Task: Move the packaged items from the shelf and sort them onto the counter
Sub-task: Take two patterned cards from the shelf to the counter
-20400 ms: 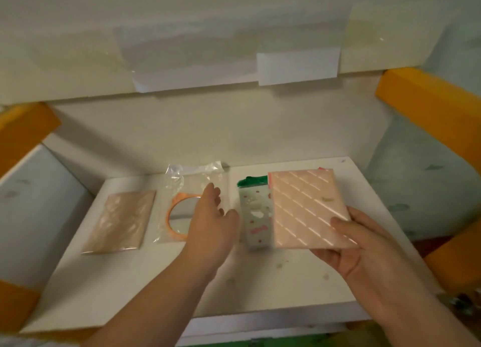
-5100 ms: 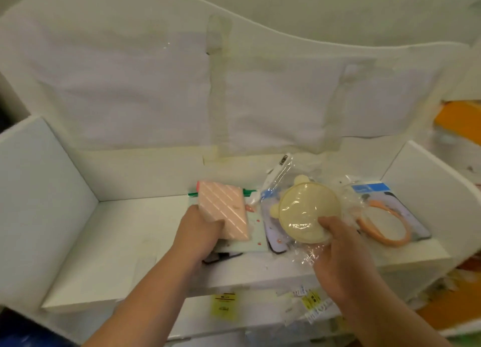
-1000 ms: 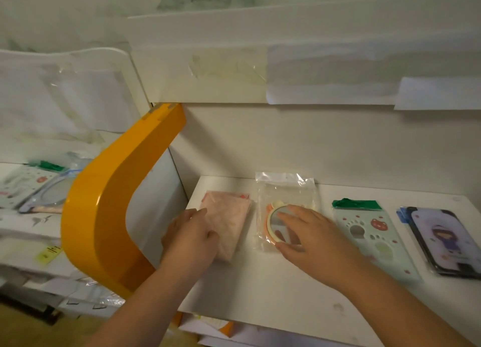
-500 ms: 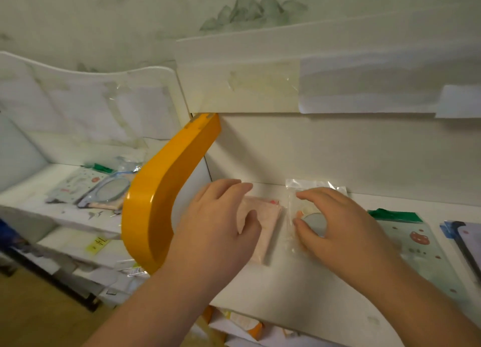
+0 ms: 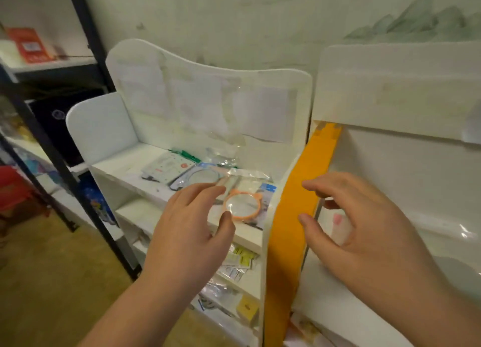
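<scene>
My left hand (image 5: 190, 232) hovers with straight fingers over the left white shelf (image 5: 125, 164), its fingertips just short of a clear bag with an orange-rimmed round mirror (image 5: 242, 206). Behind that bag lie a blue-rimmed mirror pack (image 5: 200, 176) and a white card pack with a green top (image 5: 169, 166). My right hand (image 5: 359, 224) hangs loosely curved and holds nothing above the right white counter (image 5: 447, 240), beside the orange divider (image 5: 291, 216). A pink pack (image 5: 337, 219) shows between its fingers on the counter.
The orange divider panel separates the two white units. Lower shelves (image 5: 234, 266) hold several small yellow-tagged packets. A black metal rack (image 5: 59, 162) stands at the left with a red box (image 5: 28, 45) on top. A wooden floor (image 5: 52, 294) lies below.
Both hands have lifted off the pink pack and the clear mirror bag on the right counter. The view has swung left, and my left hand now reaches over the left shelf.
</scene>
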The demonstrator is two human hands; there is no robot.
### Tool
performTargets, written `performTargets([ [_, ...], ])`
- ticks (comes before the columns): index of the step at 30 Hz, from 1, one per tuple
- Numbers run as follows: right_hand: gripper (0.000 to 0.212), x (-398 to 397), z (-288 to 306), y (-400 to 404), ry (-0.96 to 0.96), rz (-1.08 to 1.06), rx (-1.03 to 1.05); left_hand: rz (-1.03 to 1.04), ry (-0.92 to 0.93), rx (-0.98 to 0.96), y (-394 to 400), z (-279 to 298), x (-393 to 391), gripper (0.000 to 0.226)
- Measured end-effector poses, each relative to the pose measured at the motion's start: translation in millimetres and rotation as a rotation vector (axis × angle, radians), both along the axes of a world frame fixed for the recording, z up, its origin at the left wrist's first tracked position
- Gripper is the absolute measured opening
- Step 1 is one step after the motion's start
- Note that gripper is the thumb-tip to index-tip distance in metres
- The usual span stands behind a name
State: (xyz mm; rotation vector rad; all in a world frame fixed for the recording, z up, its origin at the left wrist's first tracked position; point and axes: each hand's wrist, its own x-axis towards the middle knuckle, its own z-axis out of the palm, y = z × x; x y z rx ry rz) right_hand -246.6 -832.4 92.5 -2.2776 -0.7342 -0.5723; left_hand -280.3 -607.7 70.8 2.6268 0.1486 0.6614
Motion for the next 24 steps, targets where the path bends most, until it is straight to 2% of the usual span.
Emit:
performTargets([
  [6, 0.028, 4, 0, 116, 0.043, 0.049, -0.083, 0.069, 0.069, -0.068, 121, -15, -3, 0.048],
  [12, 0.037, 28, -34, 222, 0.141, 0.014, -0.206, 0.095, 0.124, -0.056, 228, -35, 3, 0.05],
  [24, 0.042, 103, -90, 318, 0.297, -0.021, -0.343, 0.036, 0.244, -0.097, 311, -72, 74, 0.051],
])
